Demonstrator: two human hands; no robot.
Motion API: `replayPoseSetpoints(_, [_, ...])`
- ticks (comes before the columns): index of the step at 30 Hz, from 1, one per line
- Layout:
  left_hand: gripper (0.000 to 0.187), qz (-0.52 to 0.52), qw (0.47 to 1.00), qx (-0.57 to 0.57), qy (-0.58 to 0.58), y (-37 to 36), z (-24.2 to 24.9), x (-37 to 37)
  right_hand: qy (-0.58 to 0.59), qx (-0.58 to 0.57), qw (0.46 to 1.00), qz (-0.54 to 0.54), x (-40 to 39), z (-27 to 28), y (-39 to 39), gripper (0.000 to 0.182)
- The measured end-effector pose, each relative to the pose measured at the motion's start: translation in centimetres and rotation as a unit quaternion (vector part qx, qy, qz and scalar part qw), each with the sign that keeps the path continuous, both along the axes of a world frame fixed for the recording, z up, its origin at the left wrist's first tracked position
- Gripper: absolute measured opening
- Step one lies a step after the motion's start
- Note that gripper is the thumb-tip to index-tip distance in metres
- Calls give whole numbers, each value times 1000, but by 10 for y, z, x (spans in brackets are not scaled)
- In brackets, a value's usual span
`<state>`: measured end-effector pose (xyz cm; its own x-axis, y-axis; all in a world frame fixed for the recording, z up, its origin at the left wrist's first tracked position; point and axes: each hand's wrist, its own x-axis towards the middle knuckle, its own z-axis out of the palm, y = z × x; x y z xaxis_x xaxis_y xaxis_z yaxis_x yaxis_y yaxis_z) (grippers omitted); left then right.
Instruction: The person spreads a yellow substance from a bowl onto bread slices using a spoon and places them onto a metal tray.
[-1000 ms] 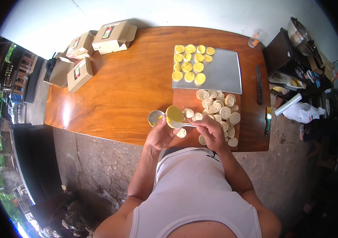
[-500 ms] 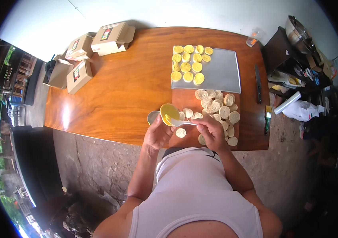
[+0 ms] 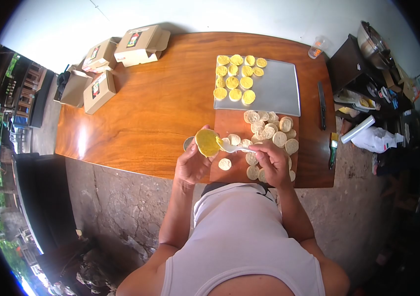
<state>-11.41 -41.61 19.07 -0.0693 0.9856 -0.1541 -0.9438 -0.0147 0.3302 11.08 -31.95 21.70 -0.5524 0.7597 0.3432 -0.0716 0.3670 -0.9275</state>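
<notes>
My left hand point(image 3: 193, 166) grips a round bread slice point(image 3: 207, 143), its upper face coated with yellow spread. In my right hand point(image 3: 272, 163) is a white plastic spoon point(image 3: 234, 147), with yellow spread on its tip at the slice's right edge. Partly hidden behind the left hand stands a small round container point(image 3: 188, 143). Plain bread slices point(image 3: 291, 145) lie loosely piled around and beyond my right hand on a reddish-brown board point(image 3: 225, 121). Past them, a grey metal tray point(image 3: 281, 89) carries rows of yellow-coated slices point(image 3: 232, 82) along its left half.
Cardboard boxes point(image 3: 138, 44) sit at the table's far left. To the right of the tray lie a knife point(image 3: 322, 106) and a green-handled brush point(image 3: 333, 150). A clear plastic cup point(image 3: 317, 48) is at the far right corner, near a dark shelf point(image 3: 348, 64) bearing a metal bowl point(image 3: 373, 44).
The spoon has moved right, from the middle of the slice to its right edge. More of the slice's yellow face now shows, and my right hand has shifted slightly right.
</notes>
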Motion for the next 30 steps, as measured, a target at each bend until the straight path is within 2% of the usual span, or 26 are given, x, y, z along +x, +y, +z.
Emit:
replayPoseSetpoints(5, [68,-5,1000,-9,19,1,-1,-1,-51,44,997,27,-4,8,-9,16])
replayPoseSetpoints(7, [68,-4,1000,-13,22,0,-3,-2,-56,24,996,58,-2,5,-12,15])
replayPoseSetpoints(9, [68,-2,1000,-12,19,0,-4,-3,7,-96,994,53,-2,-1,-17,16])
replayPoseSetpoints(10, [68,-1,1000,-13,18,0,-4,-3,-10,-168,985,42,2,-5,-16,20])
replayPoseSetpoints(11, [67,0,1000,-10,18,0,-3,-2,-11,-169,985,43,1,-10,-16,20])
replayPoseSetpoints(14, [66,-8,1000,0,26,2,2,0,75,-263,962,17,-5,-18,-11,25])
replayPoseSetpoints(18, [64,-21,999,7,34,5,17,5,86,-284,955,10,-8,-22,-9,25])
replayPoseSetpoints(25, [61,4,1000,-7,28,6,1,2,58,-289,955,21,-10,-30,-12,26])
replayPoseSetpoints(30, [58,35,997,3,74,8,1,6,27,-299,954,22,-8,-29,-16,23])
